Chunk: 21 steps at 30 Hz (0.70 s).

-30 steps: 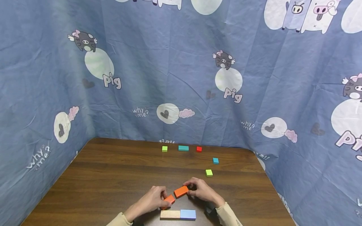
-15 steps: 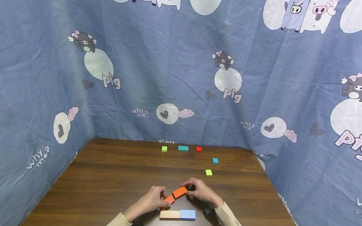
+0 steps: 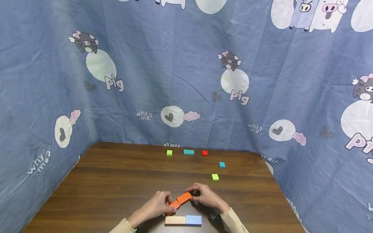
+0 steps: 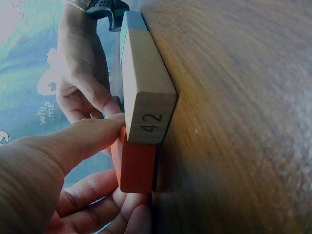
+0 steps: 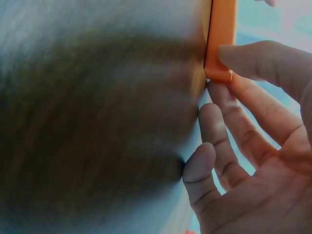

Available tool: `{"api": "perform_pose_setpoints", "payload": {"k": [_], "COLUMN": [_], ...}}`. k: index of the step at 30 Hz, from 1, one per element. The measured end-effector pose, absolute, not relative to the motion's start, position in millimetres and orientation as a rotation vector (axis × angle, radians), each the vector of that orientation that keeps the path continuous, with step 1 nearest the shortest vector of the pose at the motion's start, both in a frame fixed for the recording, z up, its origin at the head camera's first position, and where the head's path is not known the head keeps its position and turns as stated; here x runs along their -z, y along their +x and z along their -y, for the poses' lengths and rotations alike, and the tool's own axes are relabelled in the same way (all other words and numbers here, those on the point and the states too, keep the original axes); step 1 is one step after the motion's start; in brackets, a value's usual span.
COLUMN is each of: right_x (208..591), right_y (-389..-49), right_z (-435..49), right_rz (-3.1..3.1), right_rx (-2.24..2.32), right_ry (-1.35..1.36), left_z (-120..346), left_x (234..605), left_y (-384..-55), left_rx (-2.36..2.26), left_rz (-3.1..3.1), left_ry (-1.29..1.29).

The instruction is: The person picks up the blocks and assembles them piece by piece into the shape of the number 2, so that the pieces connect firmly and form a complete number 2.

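Note:
Two orange blocks lie end to end at a slant on the wooden table point(image 3: 122, 187). My left hand point(image 3: 157, 205) pinches the nearer, redder orange block point(image 4: 139, 168) between thumb and fingers, covering part of it. At the other end my right hand point(image 3: 205, 197) pinches the farther orange block point(image 3: 184, 198); its thumb presses the side in the right wrist view. The blocks' ends appear to touch. Just in front of them, a pale wood block point(image 3: 175, 220) marked 42 in the left wrist view joins a light blue block point(image 3: 193, 220) in a straight row.
Farther back stand a lime block point(image 3: 215, 177), a small blue block point(image 3: 222, 165), a red block point(image 3: 205, 153), a teal block point(image 3: 188, 152) and another lime block point(image 3: 169, 153). A blue patterned curtain point(image 3: 192, 84) hangs behind the table's far edge.
My right hand has slid its orange block a little leftward and nearer, closing the gap to the other orange block. My left hand has stayed in place.

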State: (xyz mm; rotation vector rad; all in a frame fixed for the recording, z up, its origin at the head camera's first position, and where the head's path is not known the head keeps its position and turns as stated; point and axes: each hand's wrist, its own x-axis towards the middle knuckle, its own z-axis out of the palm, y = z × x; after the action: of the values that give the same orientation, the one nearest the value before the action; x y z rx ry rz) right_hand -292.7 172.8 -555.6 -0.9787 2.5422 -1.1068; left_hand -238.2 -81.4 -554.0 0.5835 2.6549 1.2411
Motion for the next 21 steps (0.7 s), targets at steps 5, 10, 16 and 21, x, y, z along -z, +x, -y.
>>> {"api": "perform_pose_setpoints", "payload": {"k": [5, 10, 16, 21], "right_x": [556.7, 556.3, 555.6, 554.5], "right_y": [-293.3, -293.0, -291.5, -291.5], "right_z": [-172.9, -172.2, -171.5, -171.2], "right_rz": [-2.533, -2.528, -2.516, -2.526], "right_rx": [1.110, 1.112, 1.116, 1.108], "right_ry": [-0.990, -0.962, -0.939, -0.942], "left_z": [81.8, 81.8, 80.9, 81.0], "left_x": [553.1, 552.9, 553.9, 553.0], "left_y": [-237.5, -237.0, -236.6, -236.9], "left_rx": [-1.249, -1.252, -1.245, -1.242], "left_rz": [-2.647, -2.651, -2.652, -2.663], "left_ry": [0.588, 0.586, 0.572, 0.579]}}
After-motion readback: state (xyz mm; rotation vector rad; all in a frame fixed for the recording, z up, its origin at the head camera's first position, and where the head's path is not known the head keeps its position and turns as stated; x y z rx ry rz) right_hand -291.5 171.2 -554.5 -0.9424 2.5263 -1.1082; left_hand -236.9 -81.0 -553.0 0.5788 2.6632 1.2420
